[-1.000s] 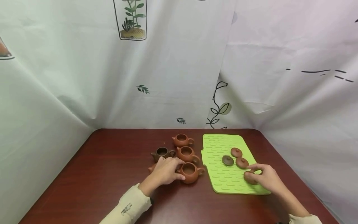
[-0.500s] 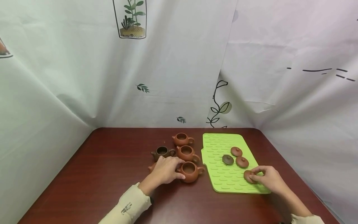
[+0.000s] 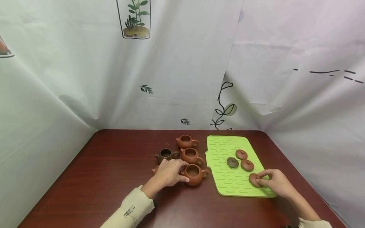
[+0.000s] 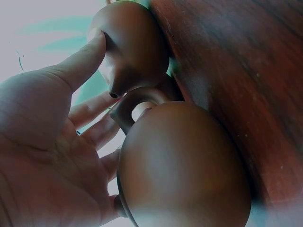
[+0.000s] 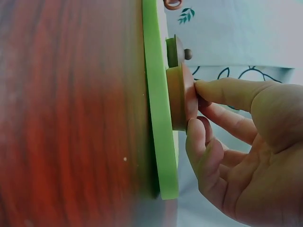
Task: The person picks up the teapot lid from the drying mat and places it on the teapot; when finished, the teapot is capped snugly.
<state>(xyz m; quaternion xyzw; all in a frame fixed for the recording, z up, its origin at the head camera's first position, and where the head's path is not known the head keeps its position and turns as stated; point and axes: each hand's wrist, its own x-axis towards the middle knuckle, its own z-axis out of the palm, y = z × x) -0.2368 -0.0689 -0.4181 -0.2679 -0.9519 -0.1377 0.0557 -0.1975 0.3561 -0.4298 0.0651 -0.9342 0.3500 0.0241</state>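
Observation:
My left hand (image 3: 169, 173) holds a small reddish-brown lidless teapot (image 3: 193, 182) at its spout side. In the left wrist view the thumb presses this teapot (image 4: 137, 42) beside the spout. Another reddish teapot (image 4: 184, 165) sits under the palm, mostly hidden from the head camera. On the right, my right hand (image 3: 275, 183) pinches the knob of a reddish-brown teapot lid (image 3: 252, 180). That lid (image 5: 177, 101) sits flat at the near right of the green mat (image 3: 228, 190), knob toward the fingers.
Two reddish teapots (image 3: 186, 142) and a dark brown teapot (image 3: 166, 155) stand behind the left hand. Farther back on the mat lie two reddish lids (image 3: 246, 165) and a dark lid (image 3: 232, 162). White printed cloth (image 3: 171, 79) encloses the dark red table (image 3: 114, 164).
My right hand has shifted slightly right, its fingers drawing in around the lid's knob, so more of the lid shows. The left hand and teapots stay put.

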